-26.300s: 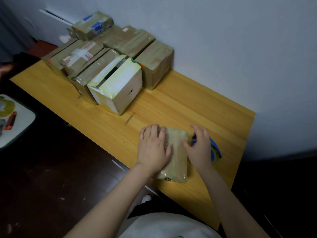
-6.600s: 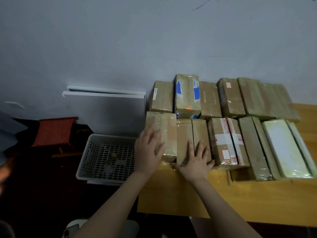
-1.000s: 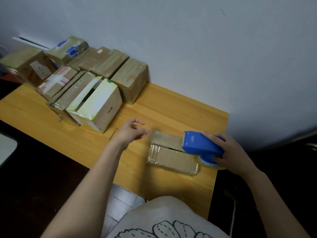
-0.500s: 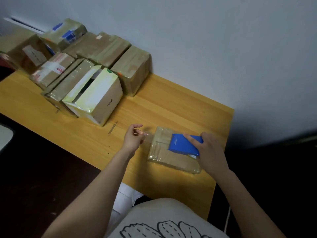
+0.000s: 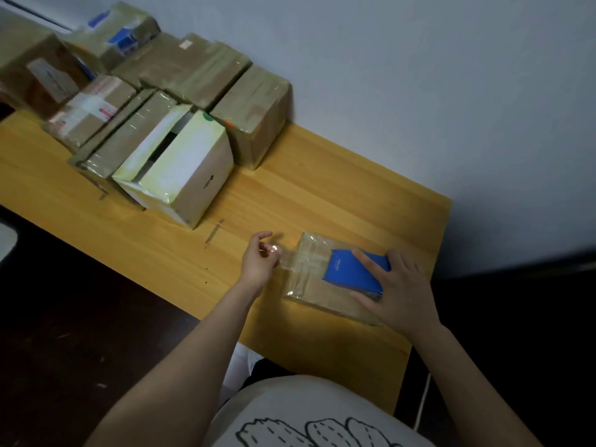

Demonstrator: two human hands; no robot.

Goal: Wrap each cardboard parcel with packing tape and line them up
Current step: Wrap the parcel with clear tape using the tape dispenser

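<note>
A flat cardboard parcel (image 5: 314, 287), shiny with clear tape, lies near the right end of the wooden table (image 5: 322, 195). On top of it rests a blue tape dispenser (image 5: 353, 271), gripped by my right hand (image 5: 400, 285). My left hand (image 5: 259, 261) sits just left of the parcel, thumb and fingers pinching the free end of a clear tape strip (image 5: 287, 261) that runs from the dispenser across the parcel's left edge.
Several taped parcels (image 5: 190, 69) stand in rows at the table's far left against the grey wall. A white-sided box (image 5: 183, 169) is the nearest of them. Bare wood lies between that group and my parcel. Dark floor surrounds the table.
My right hand brought the dispenser from the parcel's right end onto its top. My left hand took hold of the tape end and drew it out leftward.
</note>
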